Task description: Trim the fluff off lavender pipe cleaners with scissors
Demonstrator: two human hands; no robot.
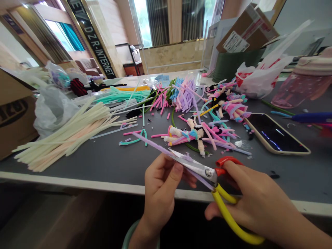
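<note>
Between the thumb and fingers of my left hand (163,188) is a purple pipe cleaner (150,144), one end pointing up and left. My right hand (255,197) holds scissors (204,170) with one red and one yellow handle. Their blades reach left to my left fingertips and lie along the pipe cleaner, with fluffy purple trimmings on the upper blade. The pipe cleaner's other end runs under the blades toward the handles. Just beyond the blades, a pipe-cleaner doll (185,135) lies on the grey table (124,162).
Cream pipe cleaners (67,135) spread at the left near a cardboard box (17,114) and plastic bag (53,109). Purple bundles (186,95) and more dolls (234,107) lie farther back. At the right are a phone (277,133) and pink bottle (301,83).
</note>
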